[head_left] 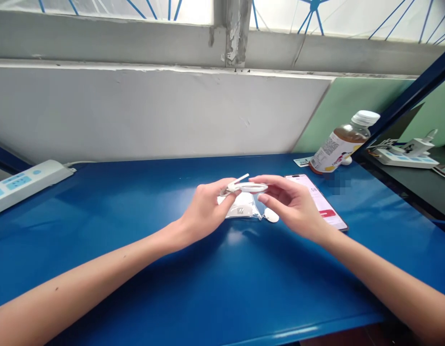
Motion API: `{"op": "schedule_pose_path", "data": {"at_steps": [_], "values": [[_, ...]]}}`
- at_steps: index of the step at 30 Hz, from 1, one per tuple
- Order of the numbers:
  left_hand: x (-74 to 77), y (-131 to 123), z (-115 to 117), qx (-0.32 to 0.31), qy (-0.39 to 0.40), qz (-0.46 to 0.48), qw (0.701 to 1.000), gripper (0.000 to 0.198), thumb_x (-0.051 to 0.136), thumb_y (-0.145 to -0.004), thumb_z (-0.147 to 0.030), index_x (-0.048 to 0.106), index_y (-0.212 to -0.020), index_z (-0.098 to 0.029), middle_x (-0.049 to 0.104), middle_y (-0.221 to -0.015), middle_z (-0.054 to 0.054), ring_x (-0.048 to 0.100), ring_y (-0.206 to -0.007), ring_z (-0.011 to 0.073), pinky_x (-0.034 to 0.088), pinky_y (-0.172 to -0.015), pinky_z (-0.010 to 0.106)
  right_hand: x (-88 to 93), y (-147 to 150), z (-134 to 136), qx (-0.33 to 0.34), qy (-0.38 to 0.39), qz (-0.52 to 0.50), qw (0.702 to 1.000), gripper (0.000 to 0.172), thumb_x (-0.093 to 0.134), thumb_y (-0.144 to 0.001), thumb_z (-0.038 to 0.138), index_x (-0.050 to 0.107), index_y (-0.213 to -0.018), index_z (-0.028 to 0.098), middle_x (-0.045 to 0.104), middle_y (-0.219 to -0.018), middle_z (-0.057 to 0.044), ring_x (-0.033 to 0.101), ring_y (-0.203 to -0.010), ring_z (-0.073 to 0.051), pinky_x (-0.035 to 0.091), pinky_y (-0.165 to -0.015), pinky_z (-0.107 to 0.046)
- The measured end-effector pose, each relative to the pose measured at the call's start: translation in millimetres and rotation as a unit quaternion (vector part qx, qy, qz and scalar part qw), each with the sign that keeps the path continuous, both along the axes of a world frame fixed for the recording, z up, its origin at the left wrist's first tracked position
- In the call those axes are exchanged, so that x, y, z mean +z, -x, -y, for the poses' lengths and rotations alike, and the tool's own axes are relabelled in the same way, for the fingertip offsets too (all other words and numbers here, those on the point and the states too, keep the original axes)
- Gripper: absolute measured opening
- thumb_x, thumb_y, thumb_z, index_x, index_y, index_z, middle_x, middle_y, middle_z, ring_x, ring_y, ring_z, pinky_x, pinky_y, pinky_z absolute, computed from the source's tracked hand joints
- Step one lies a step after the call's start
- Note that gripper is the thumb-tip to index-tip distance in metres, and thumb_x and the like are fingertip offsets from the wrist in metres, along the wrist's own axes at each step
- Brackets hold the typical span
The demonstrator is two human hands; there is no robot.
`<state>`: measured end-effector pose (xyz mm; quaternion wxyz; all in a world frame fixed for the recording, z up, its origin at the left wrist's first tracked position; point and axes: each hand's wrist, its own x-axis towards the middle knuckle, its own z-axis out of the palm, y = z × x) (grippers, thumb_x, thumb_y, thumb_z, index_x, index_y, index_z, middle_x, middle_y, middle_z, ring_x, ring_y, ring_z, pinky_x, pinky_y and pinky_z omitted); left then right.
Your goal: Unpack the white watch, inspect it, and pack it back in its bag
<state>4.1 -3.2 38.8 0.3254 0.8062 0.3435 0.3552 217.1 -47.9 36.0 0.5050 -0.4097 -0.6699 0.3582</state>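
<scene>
In the middle of the view, a coiled white cable (253, 187) is held above the table, one straight white end sticking up and to the right. My left hand (211, 204) is closed on the coil's left side between thumb and fingers. At the coil's right end, my right hand (292, 202) has its thumb and fingers loosely bent around it, and some of its fingers are hidden. Behind and below the coil lies a small clear pouch with something white in it (240, 210). A white rounded piece (271, 215) rests beside the pouch, near my right thumb.
A phone with a lit screen (321, 204) lies beyond my right hand. Farther right, a drink bottle (341, 144) with a white cap leans on the blue table (136, 283). One power strip (31, 182) is at left, another (405, 157) at far right.
</scene>
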Motion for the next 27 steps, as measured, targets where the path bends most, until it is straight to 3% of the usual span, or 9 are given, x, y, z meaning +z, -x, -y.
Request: {"op": "schedule_pose_path", "data": {"at_steps": [5, 10, 14, 18, 27], "values": [[-14.6, -2.2, 9.3, -0.01, -0.176, -0.034, 0.984, 0.027, 0.054, -0.098, -0.015, 0.064, -0.123, -0.015, 0.072, -0.118, 0.009, 0.07, -0.105, 0.0214, 0.054, -0.089, 0.03, -12.9, -0.5, 8.4, -0.032, -0.052, 0.065, 0.996, 0.051, 0.07, -0.091, 0.029, 0.054, -0.139, 0.03, 0.066, -0.134, -0.007, 0.066, -0.116, -0.025, 0.059, -0.093, -0.039], [-21.4, -2.3, 12.0, -0.056, -0.235, -0.049, 0.969, 0.034, 0.052, -0.096, -0.008, 0.057, -0.128, -0.016, 0.07, -0.121, 0.009, 0.068, -0.108, 0.0208, 0.055, -0.091, 0.032, -8.1, -9.4, 12.8, 0.007, -0.171, 0.187, 0.967, 0.035, 0.065, -0.093, 0.019, 0.066, -0.127, 0.026, 0.069, -0.127, -0.008, 0.066, -0.117, -0.024, 0.056, -0.1, -0.039], [-23.7, -1.4, 5.3, -0.059, -0.229, -0.097, 0.967, 0.036, 0.058, -0.095, -0.02, 0.054, -0.131, -0.017, 0.067, -0.125, 0.012, 0.064, -0.115, 0.0264, 0.055, -0.096, 0.042, -13.0, -21.2, 7.1, 0.007, -0.237, 0.255, 0.937, 0.035, 0.064, -0.093, 0.015, 0.065, -0.127, 0.02, 0.069, -0.124, -0.014, 0.069, -0.111, -0.023, 0.059, -0.093, -0.036], [-31.0, 2.6, -2.6, -0.051, -0.194, -0.183, 0.962, 0.052, 0.064, -0.093, -0.037, 0.049, -0.137, -0.015, 0.057, -0.139, 0.019, 0.051, -0.131, 0.0351, 0.046, -0.107, 0.055, -17.3, -34.9, -1.8, -0.016, -0.282, 0.341, 0.896, 0.03, 0.064, -0.093, 0.017, 0.067, -0.122, 0.016, 0.069, -0.123, -0.017, 0.069, -0.109, -0.026, 0.059, -0.09, -0.04], [-40.1, 9.4, -4.1, -0.055, -0.137, -0.213, 0.966, 0.054, 0.059, -0.096, -0.045, 0.048, -0.14, -0.016, 0.054, -0.141, 0.018, 0.046, -0.135, 0.0344, 0.043, -0.11, 0.053, -8.5, -48.4, -8.9, -0.034, -0.27, 0.399, 0.876, 0.022, 0.061, -0.094, 0.023, 0.068, -0.115, 0.02, 0.073, -0.117, -0.011, 0.072, -0.098, -0.023, 0.059, -0.084, -0.036]]}}
